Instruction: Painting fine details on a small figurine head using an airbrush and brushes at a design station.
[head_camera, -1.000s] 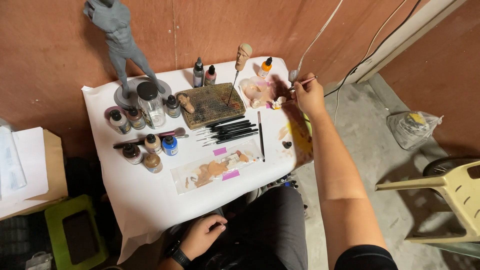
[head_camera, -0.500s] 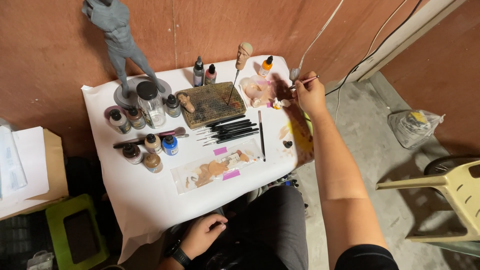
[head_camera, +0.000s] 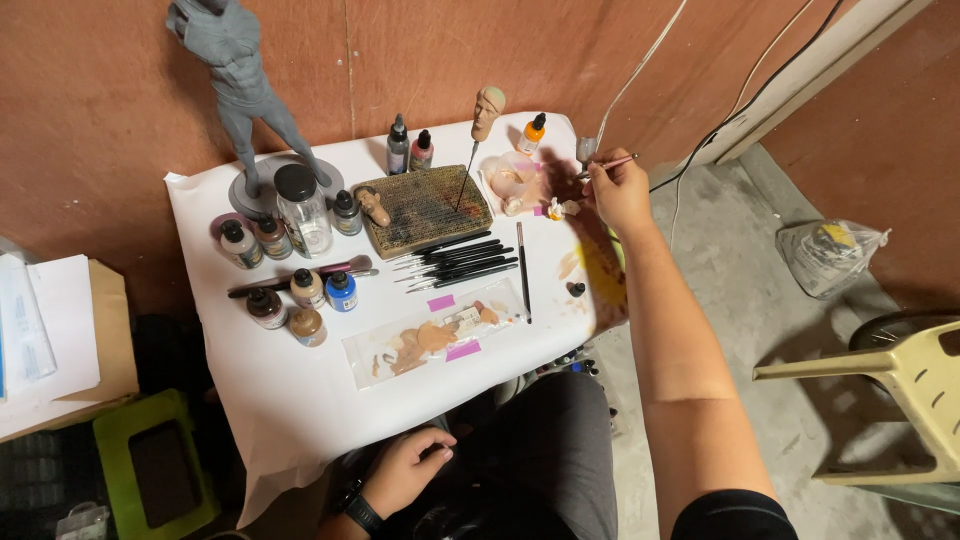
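Two hands: right hand (head_camera: 620, 190) pinches a thin paintbrush (head_camera: 608, 166) at the table's far right; left hand (head_camera: 400, 470) rests loosely curled in the lap, holding nothing.
Done: miniature head on a stick (head_camera: 487, 108) looks painted.
Left: grey figure (head_camera: 240, 80) far left, unpainted.

1. A small table covered in white paper (head_camera: 300, 400) is standing against a reddish-brown wall.
2. A grey humanoid figure on a round grey base (head_camera: 245, 110) is standing at its back left corner.
3. A clear glass jar with a black lid (head_camera: 302, 210) and several small paint bottles (head_camera: 300, 290) are sitting on the left part.
4. A dark woven-looking rectangular pad (head_camera: 425, 205) is lying mid-table, with a row of black-handled brushes (head_camera: 460, 262) lying just in front.
5. A clear plastic sheet smeared with tan paint (head_camera: 435, 335) is lying near the front edge.
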